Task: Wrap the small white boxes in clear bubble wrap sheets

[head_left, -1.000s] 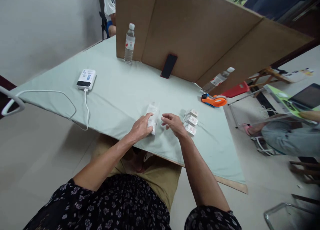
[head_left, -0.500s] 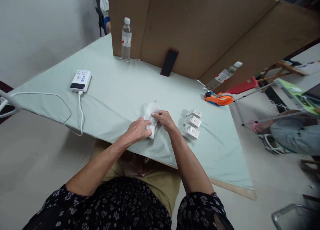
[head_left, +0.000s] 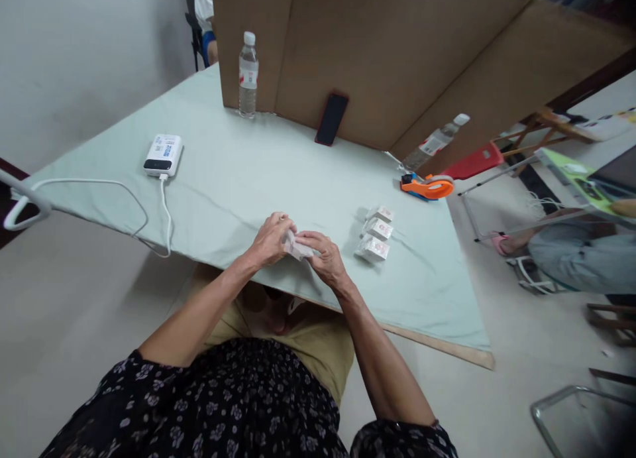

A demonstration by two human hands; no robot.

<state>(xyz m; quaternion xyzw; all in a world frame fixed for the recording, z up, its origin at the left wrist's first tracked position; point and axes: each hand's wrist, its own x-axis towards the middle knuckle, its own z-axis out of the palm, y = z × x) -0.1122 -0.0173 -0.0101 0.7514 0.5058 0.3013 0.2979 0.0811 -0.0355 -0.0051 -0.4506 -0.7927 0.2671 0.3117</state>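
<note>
Near the table's front edge, a small white package in clear plastic wrap (head_left: 298,247) is between my two hands. My left hand (head_left: 271,238) has its fingers closed on the package's left end. From the other side, my right hand (head_left: 325,258) grips it, fingers over the top and thumb low at the near side. Part of the package is hidden by my fingers. To the right of my hands, three small white boxes in clear wrap stand in a row: a back one (head_left: 383,214), a middle one (head_left: 381,230) and a front one (head_left: 376,248).
A power bank (head_left: 163,154) with a white cable lies at left. Along the cardboard screen (head_left: 358,54) are a bottle (head_left: 248,77), a dark phone (head_left: 332,118) and a leaning bottle (head_left: 436,142). An orange tape dispenser (head_left: 427,187) sits at the right edge. A person's leg (head_left: 566,256) shows beyond.
The package, earlier stretched out flat on the cloth, is now turned and more compact between my hands. My left hand has moved up around it, and my right hand has shifted slightly down.
</note>
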